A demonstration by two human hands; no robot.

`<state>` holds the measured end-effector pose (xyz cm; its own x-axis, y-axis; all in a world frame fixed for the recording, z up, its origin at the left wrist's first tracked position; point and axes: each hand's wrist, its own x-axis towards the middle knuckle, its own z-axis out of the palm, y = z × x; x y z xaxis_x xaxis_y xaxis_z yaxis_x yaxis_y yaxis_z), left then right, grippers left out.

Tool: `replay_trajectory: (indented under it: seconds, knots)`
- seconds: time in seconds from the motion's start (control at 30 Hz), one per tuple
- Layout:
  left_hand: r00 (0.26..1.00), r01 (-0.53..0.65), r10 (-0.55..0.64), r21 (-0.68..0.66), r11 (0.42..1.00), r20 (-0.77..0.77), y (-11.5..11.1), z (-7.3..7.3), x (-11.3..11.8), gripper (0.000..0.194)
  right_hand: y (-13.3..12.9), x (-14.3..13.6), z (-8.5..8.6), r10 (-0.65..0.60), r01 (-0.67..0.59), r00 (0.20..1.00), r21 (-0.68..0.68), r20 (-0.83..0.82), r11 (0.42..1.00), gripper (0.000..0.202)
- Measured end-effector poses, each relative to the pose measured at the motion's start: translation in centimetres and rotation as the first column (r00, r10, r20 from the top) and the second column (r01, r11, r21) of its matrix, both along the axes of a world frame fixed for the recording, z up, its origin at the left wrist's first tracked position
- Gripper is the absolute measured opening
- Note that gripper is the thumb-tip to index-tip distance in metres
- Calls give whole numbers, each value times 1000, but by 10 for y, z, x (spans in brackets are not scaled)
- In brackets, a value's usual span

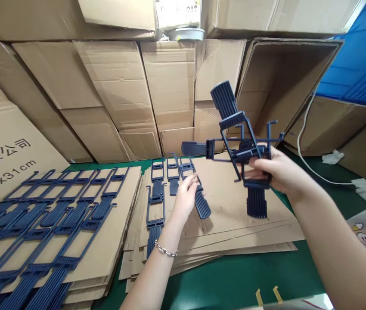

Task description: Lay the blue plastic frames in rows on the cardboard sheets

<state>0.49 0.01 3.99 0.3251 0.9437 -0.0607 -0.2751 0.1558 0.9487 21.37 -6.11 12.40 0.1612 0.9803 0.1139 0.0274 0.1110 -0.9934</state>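
My right hand (268, 170) is closed around several dark blue plastic brackets (256, 202), held above the cardboard and pointing in different directions. Each has an open rectangular frame, a ribbed paddle-like end and small hooks. My left hand (187, 193), with a chain bracelet at its wrist, has its fingers closed on another dark blue bracket (202, 204), over the cardboard sheets (228, 206). Beside that hand lie further loose brackets (156, 206) of the same kind. My left hand hides part of the bracket it grips.
At left, rows of similar brackets (82, 206) cover another cardboard stack (118, 232). Cardboard boxes (112, 86) line the back, one open box (286, 77) at right. A white cable (302, 129) runs down to the green table (202, 284). Yellow tape pieces (277, 294) stick at the front.
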Motion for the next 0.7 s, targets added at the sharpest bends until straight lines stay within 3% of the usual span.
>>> replay_trajectory:
  seconds: [0.07, 0.13, 0.2, 0.37, 0.53, 0.7]
  knots:
    - [986, 31, -27, -27, 999, 163, 1, -3, -8, 39, -8, -10, -20, 111, -131, 980, -118, -166, 984, 27]
    - [937, 96, -95, 14, 995, 337, -3, -3, -13, 66, -16, -21, -36, 139, -203, 948, -206, -288, 957, 30]
    - [909, 109, -126, 66, 992, 397, -9, 0, -15, 75, -23, -31, -47, 140, -246, 920, -264, -365, 933, 32]
    - [945, -45, 43, -3, 999, 324, -16, 10, -9, 34, -36, -49, -58, 45, -221, 901, -370, -431, 902, 36]
    - [924, -61, 88, -85, 995, 373, -16, 10, -7, 23, -44, -55, -71, -12, -191, 867, -355, -497, 915, 38]
    - [875, -180, 208, -105, 978, 438, -9, 9, -15, 20, -44, -61, -87, -136, -35, 836, -298, -532, 954, 33]
